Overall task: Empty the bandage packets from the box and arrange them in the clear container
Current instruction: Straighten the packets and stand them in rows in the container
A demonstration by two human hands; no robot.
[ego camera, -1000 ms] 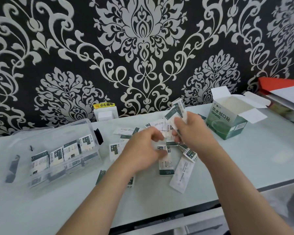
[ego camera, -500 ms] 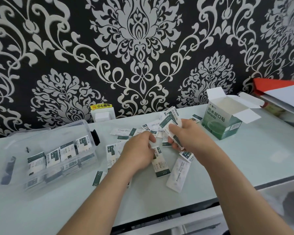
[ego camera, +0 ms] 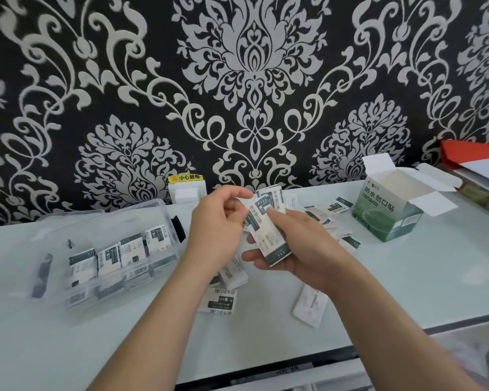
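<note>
My right hand (ego camera: 294, 244) grips a small stack of white-and-green bandage packets (ego camera: 266, 230), held above the table. My left hand (ego camera: 218, 221) pinches the stack's top left corner. More loose packets (ego camera: 222, 300) lie scattered on the table under and behind my hands. The clear container (ego camera: 110, 249) stands at the left with a row of several packets standing inside it. The green bandage box (ego camera: 387, 213) sits at the right with its flaps open.
A white socket block with a yellow warning label (ego camera: 185, 190) stands against the patterned wall. A red folder and papers (ego camera: 474, 162) lie at the far right. The table's front edge (ego camera: 266, 371) runs across the bottom.
Both hands have lifted off the table with a stack of packets. My left hand rose from the loose packets to pinch the stack's top corner.
</note>
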